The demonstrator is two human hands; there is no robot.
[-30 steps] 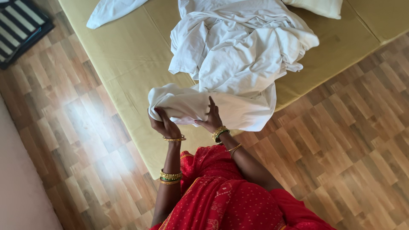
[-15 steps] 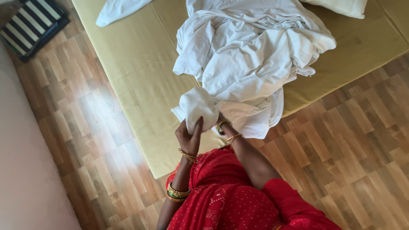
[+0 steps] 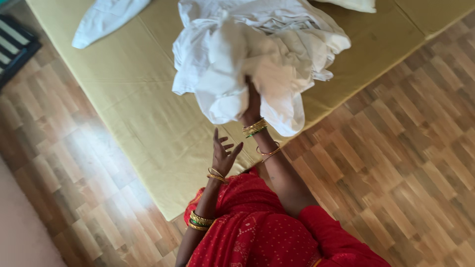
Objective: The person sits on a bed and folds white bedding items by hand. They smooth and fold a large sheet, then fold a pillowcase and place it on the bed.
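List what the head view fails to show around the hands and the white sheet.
- Right hand: fingers buried in the white sheet; grip cannot be confirmed.
- Sheet: top cut off by the upper edge.
- Pillow: mostly cut off by the upper edge.
- Striped mat: cut off by the left edge.
- Left hand: open, touching nothing; its palm side is turned away.

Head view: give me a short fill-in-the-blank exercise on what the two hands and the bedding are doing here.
1. The right hand is pushed up into a bunched ____ bedsheet.
2. The left hand is ____, fingers spread, touching nothing.
3. The bedsheet lies heaped on a ____ mattress.
4. Beside the mattress the floor is patterned ____.

Missing words: white; open; yellow-green; wood
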